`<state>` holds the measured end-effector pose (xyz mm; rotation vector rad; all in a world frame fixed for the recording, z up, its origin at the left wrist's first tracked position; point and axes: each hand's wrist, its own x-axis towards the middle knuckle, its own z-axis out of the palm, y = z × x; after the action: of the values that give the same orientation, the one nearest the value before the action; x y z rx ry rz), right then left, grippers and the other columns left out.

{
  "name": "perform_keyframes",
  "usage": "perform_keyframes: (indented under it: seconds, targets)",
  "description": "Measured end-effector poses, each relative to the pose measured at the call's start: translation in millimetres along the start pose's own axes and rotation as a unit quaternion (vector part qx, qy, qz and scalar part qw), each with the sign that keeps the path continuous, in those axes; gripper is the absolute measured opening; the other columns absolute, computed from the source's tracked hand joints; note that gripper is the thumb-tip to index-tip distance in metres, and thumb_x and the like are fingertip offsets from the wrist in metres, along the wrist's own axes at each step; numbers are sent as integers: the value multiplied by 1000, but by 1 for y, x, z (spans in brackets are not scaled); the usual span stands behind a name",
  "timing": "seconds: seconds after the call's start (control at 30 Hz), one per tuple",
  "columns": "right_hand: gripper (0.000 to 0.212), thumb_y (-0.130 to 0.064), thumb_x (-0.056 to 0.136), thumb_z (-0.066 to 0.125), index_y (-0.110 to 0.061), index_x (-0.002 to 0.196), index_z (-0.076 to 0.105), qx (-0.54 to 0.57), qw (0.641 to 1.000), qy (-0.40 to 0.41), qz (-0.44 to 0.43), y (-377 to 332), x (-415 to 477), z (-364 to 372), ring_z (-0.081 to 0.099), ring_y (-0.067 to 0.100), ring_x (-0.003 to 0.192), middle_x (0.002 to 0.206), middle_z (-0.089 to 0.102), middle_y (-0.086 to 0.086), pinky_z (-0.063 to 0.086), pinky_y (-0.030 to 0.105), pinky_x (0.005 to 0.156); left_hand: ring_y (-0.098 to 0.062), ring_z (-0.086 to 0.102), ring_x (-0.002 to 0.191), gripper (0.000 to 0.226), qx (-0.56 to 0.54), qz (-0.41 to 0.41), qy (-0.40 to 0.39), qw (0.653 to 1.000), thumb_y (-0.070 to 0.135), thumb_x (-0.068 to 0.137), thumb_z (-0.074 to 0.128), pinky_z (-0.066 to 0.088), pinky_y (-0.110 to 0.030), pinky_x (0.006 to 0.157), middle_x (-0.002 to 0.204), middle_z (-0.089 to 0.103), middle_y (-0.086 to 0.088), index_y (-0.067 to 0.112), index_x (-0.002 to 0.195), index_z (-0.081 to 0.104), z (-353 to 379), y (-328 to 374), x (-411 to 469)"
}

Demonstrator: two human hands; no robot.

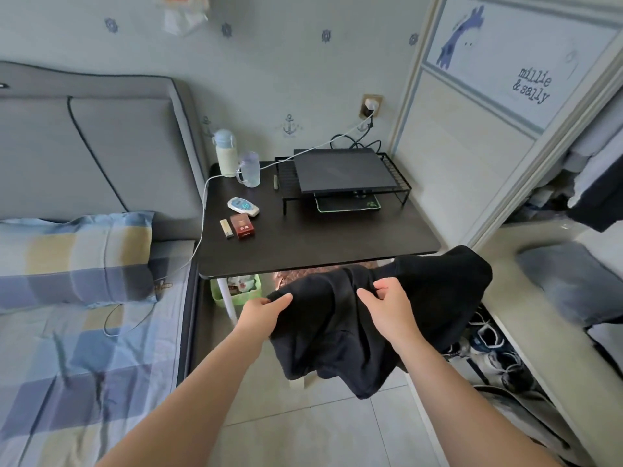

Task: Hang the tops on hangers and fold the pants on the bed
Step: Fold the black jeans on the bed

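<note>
A person's left hand (264, 313) and right hand (387, 306) each pinch the upper edge of a black garment (323, 345), held up at 6 o'clock before a dark desk (320, 244); the bed (84, 365) lies at 8 o'clock.

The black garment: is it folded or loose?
Loose, not folded: the black garment hangs bunched from the left hand and right hand, which pinch its top edge.

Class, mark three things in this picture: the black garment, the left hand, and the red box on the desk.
black garment (320, 338), head view, middle of the hanging cloth.
left hand (266, 310), head view, back of the hand.
red box (242, 225), head view, its top face.
</note>
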<state>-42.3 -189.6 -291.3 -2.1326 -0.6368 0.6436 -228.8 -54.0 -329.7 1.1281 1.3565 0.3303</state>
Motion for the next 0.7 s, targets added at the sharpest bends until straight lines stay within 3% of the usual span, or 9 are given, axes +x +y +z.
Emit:
perform_keyframes:
  seconds: [0.13,0.27,0.33,0.4,0.5,0.7]
  targets:
    - [26,-26,96,65,-12,117,59,23,1000,7,11,-10,6,-6,56,12,88,107,62,3,43,25,79,-29,66,103,29,-70,-15,-34,997,33,85,79,53,-47,99,106,71,-11,10,100,69,-6,15,-10]
    - [31,-31,94,68,-3,108,69,83,995,-20,58,-22,20,-23,61,16,86,102,70,16,45,29,77,-25,69,102,16,-95,35,-54,993,28,93,70,53,-39,95,103,76,-7,13,97,74,-8,38,-27]
    - [38,-38,87,73,-9,111,72,127,981,-73,125,-30,27,-34,67,24,97,106,73,11,52,36,93,-26,72,101,21,-115,62,-64,989,27,95,67,55,-39,91,101,77,-8,9,102,74,-6,54,-38]
    - [36,-34,87,74,-10,112,73,148,972,-116,143,-34,36,-45,69,30,103,110,75,10,51,46,102,-26,72,102,23,-133,88,-61,985,27,96,66,55,-43,98,102,77,-10,7,105,73,-2,70,-49]
    - [30,-26,90,71,-6,112,73,176,967,-144,116,-52,40,-65,70,34,101,104,76,12,53,44,97,-25,72,101,15,-184,132,-55,973,23,98,64,55,-41,96,100,77,-8,9,100,71,6,97,-68]
    - [61,-40,65,82,-15,119,71,231,961,-151,-11,-113,43,-107,64,30,116,119,72,7,45,50,107,-36,67,111,24,-238,237,-4,942,24,96,67,51,-52,102,112,71,-21,3,106,69,9,151,-103]
